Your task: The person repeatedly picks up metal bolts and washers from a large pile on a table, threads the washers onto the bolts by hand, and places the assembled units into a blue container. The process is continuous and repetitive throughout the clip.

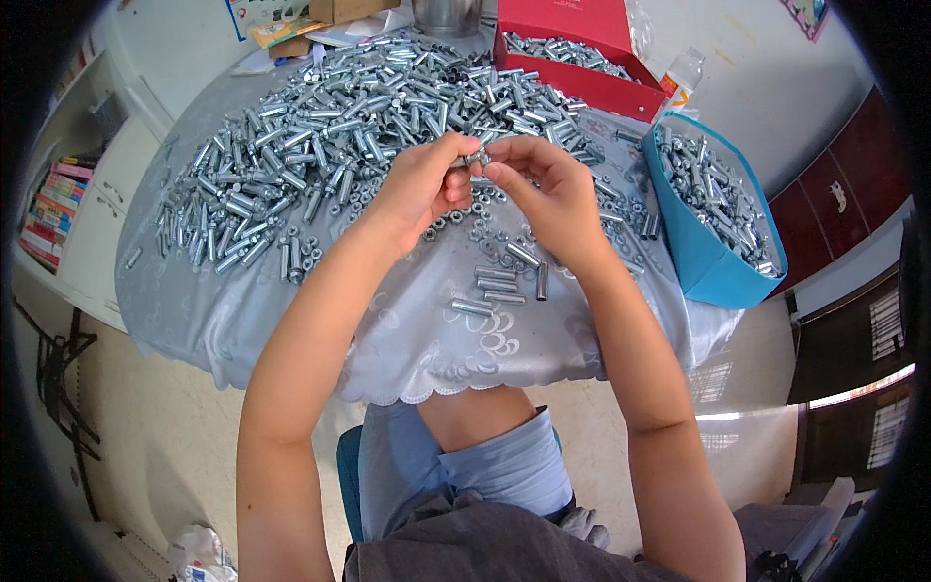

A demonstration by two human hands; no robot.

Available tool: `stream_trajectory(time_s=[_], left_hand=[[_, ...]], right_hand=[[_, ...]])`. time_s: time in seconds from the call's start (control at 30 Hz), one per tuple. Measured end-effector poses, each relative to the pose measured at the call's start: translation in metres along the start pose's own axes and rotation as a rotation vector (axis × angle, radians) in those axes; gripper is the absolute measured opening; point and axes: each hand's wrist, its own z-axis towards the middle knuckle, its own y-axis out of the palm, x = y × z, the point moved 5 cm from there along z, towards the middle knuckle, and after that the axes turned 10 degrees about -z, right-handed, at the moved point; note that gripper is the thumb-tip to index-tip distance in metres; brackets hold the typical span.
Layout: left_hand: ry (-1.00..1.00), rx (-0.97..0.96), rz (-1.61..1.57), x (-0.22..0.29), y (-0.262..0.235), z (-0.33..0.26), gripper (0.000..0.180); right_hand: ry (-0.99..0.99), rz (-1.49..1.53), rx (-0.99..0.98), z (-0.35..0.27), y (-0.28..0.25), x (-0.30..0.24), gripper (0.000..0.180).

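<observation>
My left hand (424, 184) and my right hand (551, 194) meet above the middle of the table. Between their closed fingertips is a small silver bolt (474, 160), mostly covered by the fingers; my right thumb and forefinger pinch its end, where a nut seems to sit. Behind and to the left spreads a big heap of silver metal sleeves and bolts (330, 126). Loose hex nuts (480, 225) lie on the cloth under my hands. Nearer to me are several plain metal sleeves (499, 285), lying on their sides.
A grey patterned tablecloth (407, 335) with a scalloped edge covers the table. At the right stands a blue bin (722, 276) full of metal fasteners. Farther back are an open red box (582, 82) of similar parts, a plastic bottle (684, 73) and a metal pot (446, 17).
</observation>
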Motion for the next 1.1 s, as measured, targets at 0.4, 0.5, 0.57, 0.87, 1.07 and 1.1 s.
stream_trajectory(time_s=[0.4,0.5,0.57,0.87,1.07,1.1], left_hand=[[-0.017,-0.014,0.044,-0.006,-0.001,0.002,0.022],[-0.008,0.000,0.013,-0.006,-0.001,0.002,0.024],[0.000,0.012,0.022,-0.006,-0.002,0.003,0.025],[0.079,0.155,0.294,-0.004,-0.001,0.001,0.037],[0.173,0.250,0.410,-0.001,-0.011,0.002,0.043],[0.213,0.262,0.446,-0.001,-0.013,0.002,0.046]], right_hand=[[0.008,0.023,0.014,0.000,-0.003,0.000,0.019],[-0.017,-0.053,0.019,0.000,-0.004,-0.001,0.018],[-0.020,-0.072,0.016,0.000,-0.003,0.000,0.018],[0.023,-0.028,0.022,-0.001,-0.005,-0.003,0.019],[-0.043,-0.186,-0.006,0.000,-0.002,-0.005,0.017],[-0.048,-0.205,-0.008,-0.001,-0.001,-0.006,0.017]])
